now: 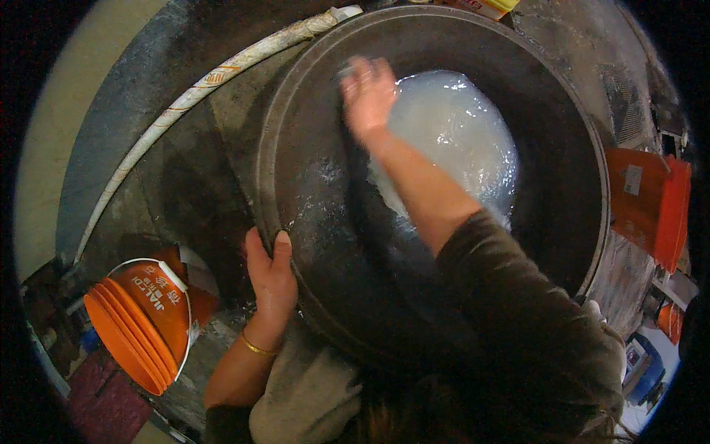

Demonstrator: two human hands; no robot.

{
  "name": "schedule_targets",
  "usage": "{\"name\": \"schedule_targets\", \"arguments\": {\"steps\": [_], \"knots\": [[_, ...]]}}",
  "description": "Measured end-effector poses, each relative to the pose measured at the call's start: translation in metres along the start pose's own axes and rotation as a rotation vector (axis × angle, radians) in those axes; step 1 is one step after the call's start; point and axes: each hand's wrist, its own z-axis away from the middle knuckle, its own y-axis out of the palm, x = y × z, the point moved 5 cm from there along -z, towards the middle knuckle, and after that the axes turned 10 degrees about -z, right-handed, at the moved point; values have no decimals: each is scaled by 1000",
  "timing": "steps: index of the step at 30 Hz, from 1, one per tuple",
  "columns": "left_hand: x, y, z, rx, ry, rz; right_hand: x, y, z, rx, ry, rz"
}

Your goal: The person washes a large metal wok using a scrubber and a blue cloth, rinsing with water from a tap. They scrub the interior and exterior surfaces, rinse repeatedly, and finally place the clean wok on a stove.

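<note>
A large round dark tub (310, 127) fills the middle of the view, and whitish, cloudy liquid (452, 127) has pooled inside it. My left hand (272, 272) grips the tub's rim at the near left, thumb inside and fingers outside. A gold-coloured bangle (258, 345) circles the left wrist. Reaching across the liquid, my right hand (369, 102) is at the tub's inner wall on the far left side. It is blurred, with a small greyish patch by the fingertips that I cannot identify. Wet, foamy streaks mark the wall below it.
An orange bucket (155, 311) with a white-gripped handle lies tilted at the left. A long pale wrapped hose or pipe (216, 77) curves past the tub's left side. Another orange-red bucket (638, 194) stands at the right. A yellow-and-red package (488, 6) touches the top edge of view.
</note>
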Motion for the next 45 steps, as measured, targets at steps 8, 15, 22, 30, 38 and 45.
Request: {"name": "schedule_targets", "arguments": {"steps": [8, 15, 22, 30, 38, 45], "knots": [[-3, 0, -4, -43, 73, -129, -109, -38, 64, 366, 100, 199], [-2, 2, -4, 8, 71, 18, 33, -99, 202, 840, 13, -177], [4, 0, -3, 6, 58, -21, 17, -292, 210, 1734, -101, -147], [9, 1, -11, -23, 1, 1, 63, -154, 216, 1231, -104, -347], [15, -1, -7, -25, 33, 17, -112, -97, 147, 798, 142, 144], [1, 2, -10, -19, 88, 38, -42, -166, 202, 975, 159, 314]]}}
